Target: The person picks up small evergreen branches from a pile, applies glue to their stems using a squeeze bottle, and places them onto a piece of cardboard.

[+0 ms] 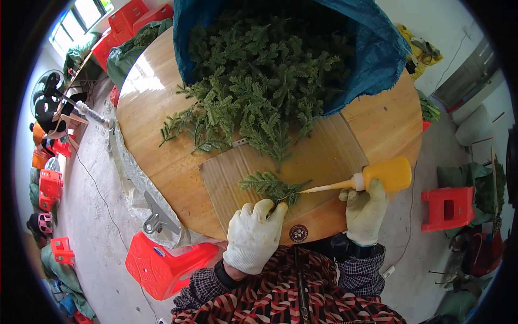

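The left hand (pixel 256 236), in a white knitted glove, has its thumb and fingers closed narrowly, pinching a green sprig (pixel 265 184) at its lower end. The sprig lies just beyond these fingertips, on the side away from the person, and its needles spread to the left and to the right above the cardboard (pixel 226 181). Whether it touches the cardboard, I cannot tell. The right hand (pixel 368 210), gloved in the same way, is wrapped around a yellow bottle (pixel 389 174) from the near side. The bottle lies nearly level, and its long thin nozzle (pixel 329 187) points left, with the tip at the right part of the sprig; from here I cannot say if they are touching.

The cardboard is flat on a round wooden table (pixel 156 154). Behind the sprig, a big heap of green branches (pixel 264 81) comes out from an open blue bag (pixel 377 59), and some of them hang over the cardboard. At the left table edge, a metal clip (pixel 161 218) sits on a clear plastic sheet (pixel 127 186). Below it stands a red stool (pixel 154 264).
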Demonstrator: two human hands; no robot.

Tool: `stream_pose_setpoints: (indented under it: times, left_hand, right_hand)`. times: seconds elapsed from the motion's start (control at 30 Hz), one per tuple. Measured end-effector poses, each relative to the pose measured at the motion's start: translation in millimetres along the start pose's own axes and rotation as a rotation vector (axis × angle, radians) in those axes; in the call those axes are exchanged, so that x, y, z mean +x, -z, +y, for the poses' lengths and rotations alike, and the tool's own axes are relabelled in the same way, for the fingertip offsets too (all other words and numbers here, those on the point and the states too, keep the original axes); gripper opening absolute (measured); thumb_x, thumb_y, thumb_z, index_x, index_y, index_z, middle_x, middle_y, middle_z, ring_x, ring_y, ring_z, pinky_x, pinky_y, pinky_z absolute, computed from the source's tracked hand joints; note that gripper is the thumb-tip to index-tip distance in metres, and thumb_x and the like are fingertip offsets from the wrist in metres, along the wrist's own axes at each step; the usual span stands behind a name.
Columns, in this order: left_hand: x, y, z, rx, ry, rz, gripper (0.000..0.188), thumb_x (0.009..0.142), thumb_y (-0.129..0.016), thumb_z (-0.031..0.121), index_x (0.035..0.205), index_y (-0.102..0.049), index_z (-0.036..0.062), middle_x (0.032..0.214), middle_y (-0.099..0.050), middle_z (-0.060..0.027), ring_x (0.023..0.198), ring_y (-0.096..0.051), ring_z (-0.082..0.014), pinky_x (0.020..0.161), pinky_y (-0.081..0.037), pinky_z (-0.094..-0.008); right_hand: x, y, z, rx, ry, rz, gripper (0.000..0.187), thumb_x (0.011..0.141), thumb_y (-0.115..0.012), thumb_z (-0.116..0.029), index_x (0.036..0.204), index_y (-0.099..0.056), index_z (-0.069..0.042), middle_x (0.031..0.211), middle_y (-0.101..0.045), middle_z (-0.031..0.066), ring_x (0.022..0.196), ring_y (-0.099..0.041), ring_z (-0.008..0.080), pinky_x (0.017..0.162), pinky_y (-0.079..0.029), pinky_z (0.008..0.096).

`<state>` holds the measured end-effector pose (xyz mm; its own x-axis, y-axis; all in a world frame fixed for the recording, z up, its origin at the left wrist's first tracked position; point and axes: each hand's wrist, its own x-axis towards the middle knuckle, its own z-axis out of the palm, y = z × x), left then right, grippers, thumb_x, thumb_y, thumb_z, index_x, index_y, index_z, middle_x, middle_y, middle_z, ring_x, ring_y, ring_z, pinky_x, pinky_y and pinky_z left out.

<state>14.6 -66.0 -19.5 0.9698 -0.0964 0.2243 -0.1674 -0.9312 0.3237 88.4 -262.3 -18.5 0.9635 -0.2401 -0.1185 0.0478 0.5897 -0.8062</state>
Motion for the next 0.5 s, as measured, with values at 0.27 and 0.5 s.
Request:
stream_pose_setpoints:
  times: [0.27,0.5]
  left_hand:
    - [-1.0,-0.1,-0.1,-0.001,-0.004,0.023,0.023,0.082,-0.064,0.014,0.104,-0.067,0.0143,0.096,-0.056,-0.0049,0.082,-0.054,-0.0265,0.067,-0.047,-0.0379]
    - [-0.7,-0.8,-0.3,0.006,-0.004,0.022,0.023,0.082,-0.064,0.015,0.105,-0.067,0.0151,0.096,-0.056,-0.0049,0.082,-0.054,-0.0265,0.067,-0.047,-0.0380]
  right_hand:
    - [3.7,2.7,-0.2,0.017,0.048,0.008,0.020,0.093,-0.055,-0.019,0.097,-0.057,0.001,0.079,-0.060,0.0087,0.058,-0.055,0.0164,0.056,-0.052,0.0349]
    - [3.6,3.1,-1.9,0.023,0.070,0.027,0.020,0.093,-0.055,-0.019,0.098,-0.057,0.000,0.080,-0.060,0.0090,0.058,-0.055,0.0164,0.056,-0.052,0.0353]
